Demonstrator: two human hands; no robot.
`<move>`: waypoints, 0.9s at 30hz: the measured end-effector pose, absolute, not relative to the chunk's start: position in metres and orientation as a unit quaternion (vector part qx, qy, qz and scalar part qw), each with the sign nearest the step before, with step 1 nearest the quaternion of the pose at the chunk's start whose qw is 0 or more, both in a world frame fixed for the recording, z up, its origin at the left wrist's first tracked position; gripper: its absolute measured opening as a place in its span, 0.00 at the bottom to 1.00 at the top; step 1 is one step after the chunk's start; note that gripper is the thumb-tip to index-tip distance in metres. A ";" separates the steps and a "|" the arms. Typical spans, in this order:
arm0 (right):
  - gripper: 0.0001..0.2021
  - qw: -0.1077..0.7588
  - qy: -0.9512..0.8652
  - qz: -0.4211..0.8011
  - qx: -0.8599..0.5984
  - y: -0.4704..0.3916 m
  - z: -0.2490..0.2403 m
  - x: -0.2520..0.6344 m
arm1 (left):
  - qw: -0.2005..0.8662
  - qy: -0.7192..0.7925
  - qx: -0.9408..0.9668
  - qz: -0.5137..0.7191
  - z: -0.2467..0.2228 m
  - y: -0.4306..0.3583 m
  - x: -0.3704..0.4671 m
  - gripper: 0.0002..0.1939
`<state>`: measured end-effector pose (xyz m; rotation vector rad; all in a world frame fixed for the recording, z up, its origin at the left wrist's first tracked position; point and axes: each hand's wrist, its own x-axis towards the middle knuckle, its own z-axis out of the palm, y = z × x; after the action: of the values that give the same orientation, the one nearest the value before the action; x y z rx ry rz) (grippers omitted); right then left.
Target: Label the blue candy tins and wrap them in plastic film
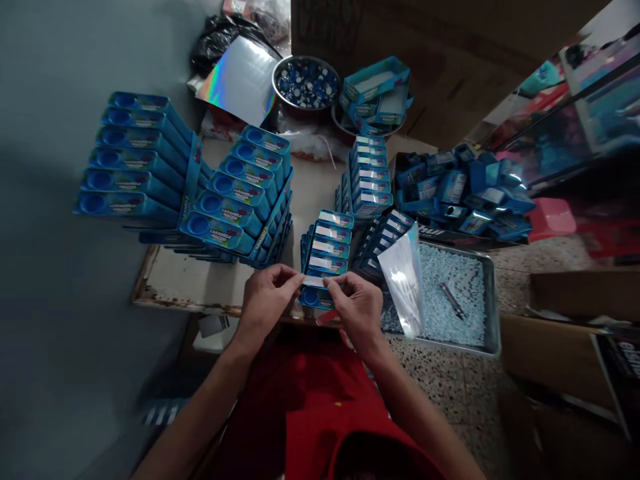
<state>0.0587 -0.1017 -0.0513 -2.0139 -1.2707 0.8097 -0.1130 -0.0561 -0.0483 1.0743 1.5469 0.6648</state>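
Observation:
Between my two hands, a short white strip (313, 282) lies across one of the small blue boxes in a tray. My left hand (270, 293) pinches the strip's left end between thumb and fingertips. At its right end, my right hand (357, 300) is closed, with the thumb against the strip. The row of blue boxes (330, 249) behind my fingers carries similar white strips on its tops. Nearest me, one blue box (316, 298) shows a round blue circle and no strip. A reddish scrap (327, 317) lies beside my right hand.
Blue box stacks (133, 157) stand at left, with another group (225, 200) beside them. A metal tray of pale blue pellets (453, 293) sits right, partly under a shiny sheet (405, 280). Behind are a bowl (276, 83) of blue and white pieces and a pile of blue boxes (460, 190).

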 end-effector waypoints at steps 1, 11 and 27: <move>0.14 0.296 -0.487 0.290 -0.769 -0.100 -0.053 0.057 | 0.547 0.648 0.452 0.276 -0.051 -0.053 -0.115 0.15; 0.14 0.279 -0.473 0.265 -0.792 -0.099 -0.060 0.048 | 0.599 0.608 0.434 0.288 -0.068 -0.048 -0.119 0.16; 0.18 0.407 -0.292 0.404 -0.765 -0.104 -0.051 0.064 | 0.570 0.677 0.305 0.352 -0.111 -0.067 -0.111 0.23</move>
<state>0.0639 -0.1037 -0.0508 -1.9300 -0.7369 1.0188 -0.1110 -0.0671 -0.1112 0.7156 1.5887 0.8261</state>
